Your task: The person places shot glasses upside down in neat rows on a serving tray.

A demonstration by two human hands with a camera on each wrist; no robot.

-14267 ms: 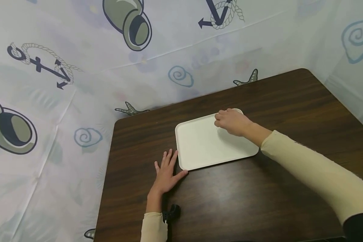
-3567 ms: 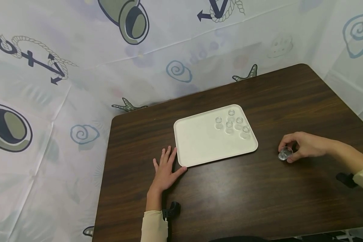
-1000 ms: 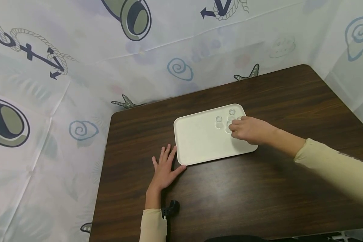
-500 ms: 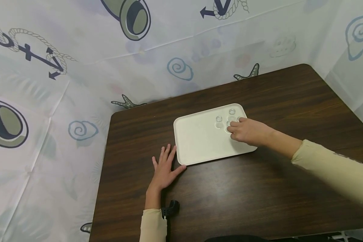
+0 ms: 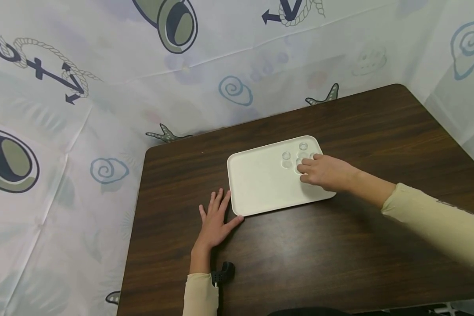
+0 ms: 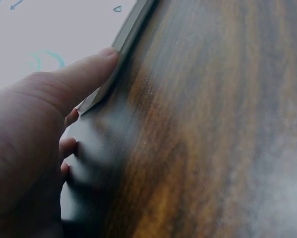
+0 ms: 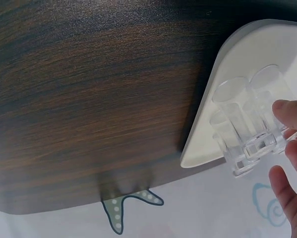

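A white rectangular tray [image 5: 256, 184] lies on the dark wooden table. My left hand [image 5: 214, 228] is spread flat at its near left corner, with the thumb [image 6: 96, 67] along the tray's edge. Over the right part of the tray, my right hand [image 5: 324, 171] pinches a clear shot glass [image 7: 268, 77] between thumb and fingers. Other clear shot glasses stand close around it, among them a shot glass [image 5: 286, 157] on the left and a shot glass [image 5: 303, 146] at the back. In the head view the right hand hides the held glass and some others.
The brown table [image 5: 379, 127] stretches beyond the tray on every side. Behind it and to the left hangs a pale curtain [image 5: 114, 131] printed with anchors and shells. A black wrist device [image 5: 224, 272] sits at my left wrist.
Since several seconds ago, my right hand has carried a shot glass from the table's right side onto the tray. Over the last second it has barely moved. My left hand stays put.
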